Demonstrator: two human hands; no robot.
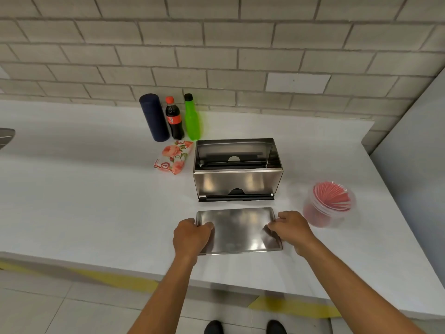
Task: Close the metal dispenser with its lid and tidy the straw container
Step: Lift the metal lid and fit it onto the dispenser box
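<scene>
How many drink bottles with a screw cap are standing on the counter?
2. The cola bottle stands beside the dark blue cylinder; the green bottle stands right of it, behind the open metal dispenser. None seems hidden.

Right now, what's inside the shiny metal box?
The metal dispenser is open on top. Inside show a black bar and a half-round cutout; its floor is hidden. Both hands, left and right, hold the lid.

We have one camera only, worn on the person's head. It looks forward and down, from close above the near edge of the desk (72,189). The wide view bends the lines a bit. We see the whole desk up to the brick wall (216,44) at its far edge, and the floor (48,309) and shoes (214,327) just below the near edge.
</scene>
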